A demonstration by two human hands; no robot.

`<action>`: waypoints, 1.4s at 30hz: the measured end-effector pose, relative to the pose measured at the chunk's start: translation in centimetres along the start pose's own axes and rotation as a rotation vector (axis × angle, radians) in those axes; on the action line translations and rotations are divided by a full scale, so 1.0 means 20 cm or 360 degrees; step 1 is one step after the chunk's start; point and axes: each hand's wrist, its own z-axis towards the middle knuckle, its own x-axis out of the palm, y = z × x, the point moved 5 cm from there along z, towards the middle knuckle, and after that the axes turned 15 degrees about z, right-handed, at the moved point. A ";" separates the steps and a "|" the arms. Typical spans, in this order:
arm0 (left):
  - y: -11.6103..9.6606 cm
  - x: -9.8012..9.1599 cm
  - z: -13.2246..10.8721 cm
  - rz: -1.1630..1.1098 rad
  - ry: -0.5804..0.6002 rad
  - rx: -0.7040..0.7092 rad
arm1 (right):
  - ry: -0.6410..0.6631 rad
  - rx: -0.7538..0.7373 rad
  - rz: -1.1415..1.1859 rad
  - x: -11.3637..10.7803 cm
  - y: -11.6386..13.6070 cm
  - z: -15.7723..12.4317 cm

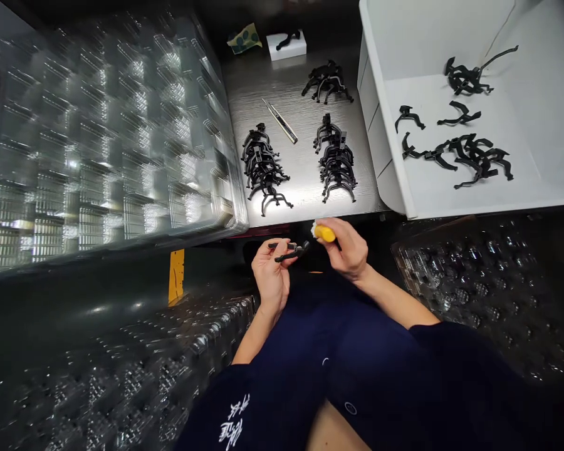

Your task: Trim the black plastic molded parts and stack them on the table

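Observation:
Between the fingers of my left hand (271,279) is a black forked plastic part (291,251), its knobbed end pointing right. Closed round a yellow-handled tool (324,233) is my right hand (350,250); a whitish tip shows at the tool's left end, and its exact kind I cannot make out. The tool is a short gap away from the black part. Both hands are held just in front of the table's near edge. Beyond them, similar black parts stand in a left row (263,166) and a right row (337,164).
A slim craft knife (281,121) lies between the rows. Behind are a heap of black parts (328,81) and a white block (286,46) with one part on it. Clear plastic trays (122,125) are stacked left; a white bin (395,181) holding loose parts stands right.

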 end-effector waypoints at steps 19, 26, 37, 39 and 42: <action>-0.15 -0.04 -0.13 0.0924 -0.0030 0.1203 | 0.0287 0.0133 0.0014 -0.03 0.00 0.06; -0.17 -0.03 -0.14 0.1089 -0.0036 0.1335 | 0.0287 0.0152 -0.0100 -0.05 -0.03 0.07; -0.23 0.00 -0.22 0.1385 0.0006 0.1952 | 0.0473 0.0210 0.0013 -0.03 -0.05 0.11; -0.23 0.01 -0.23 0.1426 0.0006 0.2074 | 0.0563 0.0178 0.0083 -0.02 -0.05 0.11; -0.22 0.00 -0.24 0.1435 0.0047 0.2204 | 0.0561 0.0168 -0.0017 -0.03 -0.06 0.12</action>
